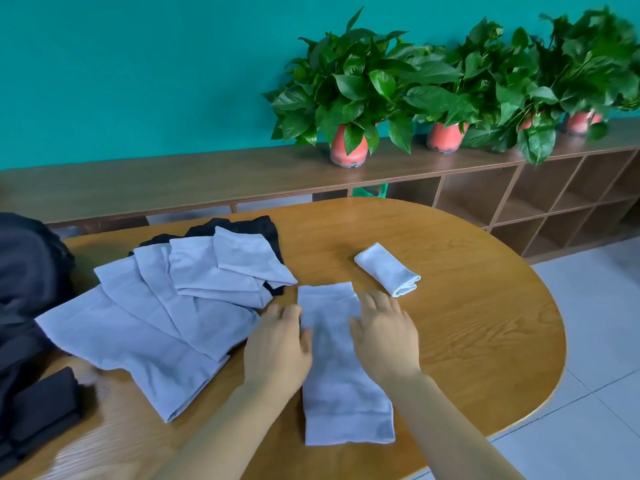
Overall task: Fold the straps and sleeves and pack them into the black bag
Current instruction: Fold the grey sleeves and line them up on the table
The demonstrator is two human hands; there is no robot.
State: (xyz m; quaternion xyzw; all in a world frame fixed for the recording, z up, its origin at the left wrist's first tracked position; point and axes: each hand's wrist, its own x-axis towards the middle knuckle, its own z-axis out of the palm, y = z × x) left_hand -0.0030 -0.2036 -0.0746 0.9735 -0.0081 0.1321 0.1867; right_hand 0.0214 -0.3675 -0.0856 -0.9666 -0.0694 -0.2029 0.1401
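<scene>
One light grey sleeve (341,382) lies flat and lengthwise on the wooden table (478,334) in front of me. My left hand (277,344) rests on its left edge with fingers straight. My right hand (384,327) lies flat on its right edge near the far end. A folded grey sleeve (388,273) sits just beyond my right hand. A fanned pile of several grey sleeves (166,306) lies to the left, over black fabric pieces (256,226). The black bag (24,289) stands at the left edge.
A folded black piece (45,403) lies at the near left by the bag. Behind the table runs a low wooden shelf unit (519,199) with several potted plants (349,98) on top. Tiled floor (588,393) shows to the right.
</scene>
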